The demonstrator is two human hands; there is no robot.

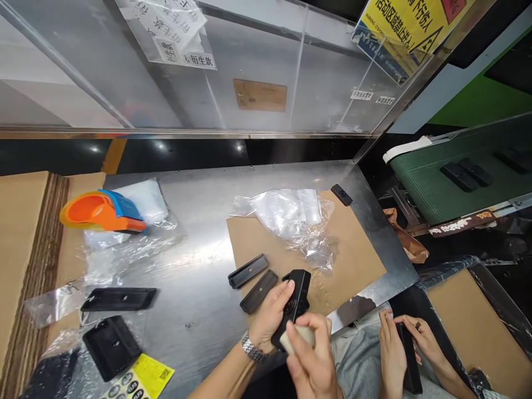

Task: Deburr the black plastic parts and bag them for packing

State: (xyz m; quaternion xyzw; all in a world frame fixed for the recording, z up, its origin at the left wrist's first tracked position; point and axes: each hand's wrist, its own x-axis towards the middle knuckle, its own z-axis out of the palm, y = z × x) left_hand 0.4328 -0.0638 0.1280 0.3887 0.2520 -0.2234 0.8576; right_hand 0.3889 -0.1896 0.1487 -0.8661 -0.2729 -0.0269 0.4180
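Note:
My left hand point(270, 313), with a metal-band watch at its wrist, grips a black plastic part point(301, 281) over the table's near edge, thumb on top. The fingers of my right hand point(312, 360) close around a small cream-coloured block point(305, 336), held at the part's lower end. Whether the block touches the part I cannot tell. Just left of my left hand, a black tray-like piece point(258, 292) and a similar piece point(248, 271) lie side by side. A cardboard sheet point(353, 244) lies beneath the work, with light crumbs beside the part.
Clear plastic bags point(286, 213) lie on the cardboard. Leftward are orange and blue bins point(100, 210), black pieces point(118, 299), a yellow sticker sheet point(153, 374) and stacked cardboard point(25, 266). At right, another person's hands point(393, 349) hold a black part. A green conveyor point(428, 183) stands beyond.

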